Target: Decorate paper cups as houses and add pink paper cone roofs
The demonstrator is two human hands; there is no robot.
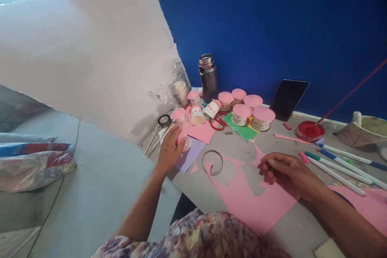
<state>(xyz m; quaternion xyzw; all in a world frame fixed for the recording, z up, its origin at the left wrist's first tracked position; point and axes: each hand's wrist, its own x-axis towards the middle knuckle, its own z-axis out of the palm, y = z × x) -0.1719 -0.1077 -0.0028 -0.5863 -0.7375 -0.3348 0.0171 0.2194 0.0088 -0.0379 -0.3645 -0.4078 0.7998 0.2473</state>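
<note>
Left hand fingers curled on small paper cup, right hand fingers loosely bent, pressing holed pink paper sheet

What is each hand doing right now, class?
Left hand: closed around a small paper cup.
Right hand: curled, resting on the pink paper.

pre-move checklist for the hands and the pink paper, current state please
1. Left hand on a small cup: ok, fingers touch it; grip cannot tell.
2. Right hand on the pink sheet: ok, resting on it, fingers curled.
3. Sheet flat on the table: ok.
4. Tape ring off the hands: ok, lies between them.
5. Scissors within reach: cannot tell.
6. Red paint lid away from the right hand: ok.
</note>
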